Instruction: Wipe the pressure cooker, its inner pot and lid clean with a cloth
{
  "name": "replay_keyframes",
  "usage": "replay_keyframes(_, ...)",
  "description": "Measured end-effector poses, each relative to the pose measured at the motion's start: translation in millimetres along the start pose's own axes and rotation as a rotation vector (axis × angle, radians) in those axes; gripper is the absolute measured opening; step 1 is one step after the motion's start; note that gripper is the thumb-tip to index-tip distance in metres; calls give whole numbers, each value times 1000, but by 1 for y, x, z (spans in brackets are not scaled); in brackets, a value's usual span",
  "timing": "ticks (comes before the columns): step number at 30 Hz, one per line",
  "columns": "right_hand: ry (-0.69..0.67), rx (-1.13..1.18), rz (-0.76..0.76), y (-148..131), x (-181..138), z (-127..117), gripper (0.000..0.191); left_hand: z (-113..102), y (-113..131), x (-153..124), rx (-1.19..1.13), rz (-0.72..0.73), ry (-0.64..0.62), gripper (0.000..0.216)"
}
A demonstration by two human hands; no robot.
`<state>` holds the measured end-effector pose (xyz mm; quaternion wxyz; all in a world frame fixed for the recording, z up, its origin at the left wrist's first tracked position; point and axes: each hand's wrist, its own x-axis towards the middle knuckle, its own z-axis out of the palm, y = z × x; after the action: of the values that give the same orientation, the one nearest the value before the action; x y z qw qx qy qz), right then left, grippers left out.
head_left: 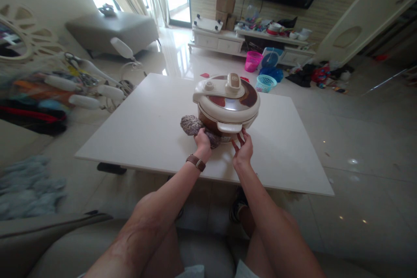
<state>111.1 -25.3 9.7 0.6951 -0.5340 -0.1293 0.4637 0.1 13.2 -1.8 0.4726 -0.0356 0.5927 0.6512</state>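
Observation:
An electric pressure cooker (228,113), cream and brown with a glossy lid, stands on the white table (146,126). My left hand (203,139) is closed around a bunched, fuzzy grey-brown cloth (191,125), which lies against the cooker's lower left side. Part of the cloth is hidden behind the fingers. Beneath the cooker's front handle (230,127), my right hand (243,147) has its fingers apart, with the fingertips at the cooker's lower front. Whether they press on it I cannot tell. The lid is on, with its raised knob (233,83) on top.
Beyond the table, a pink basket (253,61) and a light-blue basket (266,83) stand on the tiled floor. A low white cabinet (216,43) runs along the back wall. To the left, a lamp (97,74) with white arms stands close to the table's edge.

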Motion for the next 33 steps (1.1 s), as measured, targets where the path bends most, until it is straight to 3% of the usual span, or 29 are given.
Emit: replay_keyframes(33,2,-7,6,-2,-3,1,35,-1,0,0,9,-9,-20,14)
